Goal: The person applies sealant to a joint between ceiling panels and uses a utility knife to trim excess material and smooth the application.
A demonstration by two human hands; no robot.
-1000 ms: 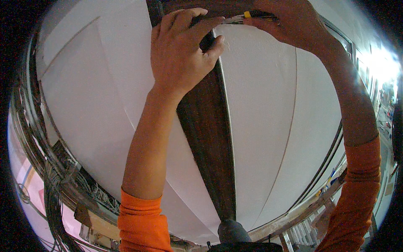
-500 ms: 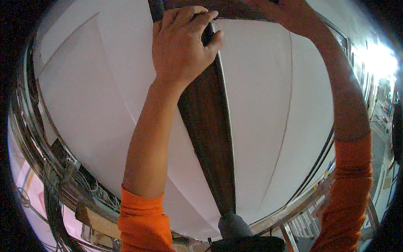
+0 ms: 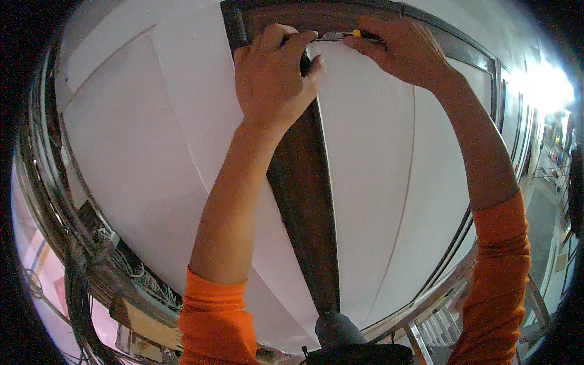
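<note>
My left hand (image 3: 274,85) rests on a long dark brown wooden strip (image 3: 304,201) that runs down between white panels (image 3: 365,152), near where it meets a dark crosspiece (image 3: 322,18) at the top. Its fingers are bent but apart, fingertips at the joint. Just to the right, my right hand (image 3: 401,55) grips a slim tool with a yellow-and-black handle (image 3: 357,33). The tool's grey metal end (image 3: 331,36) lies along the lower edge of the crosspiece, close to my left fingertips; whether it is a blade is too small to tell.
Bundled cables (image 3: 79,280) hang along the curved left side. A metal ladder-like piece (image 3: 435,328) stands at the lower right, and a grey rounded object (image 3: 334,331) sits at the bottom middle. A bright light (image 3: 544,88) shines at the far right.
My hands and the crosspiece sit lower in the picture. My right hand has come down and left from half a second ago, and the tool's yellow handle shows again.
</note>
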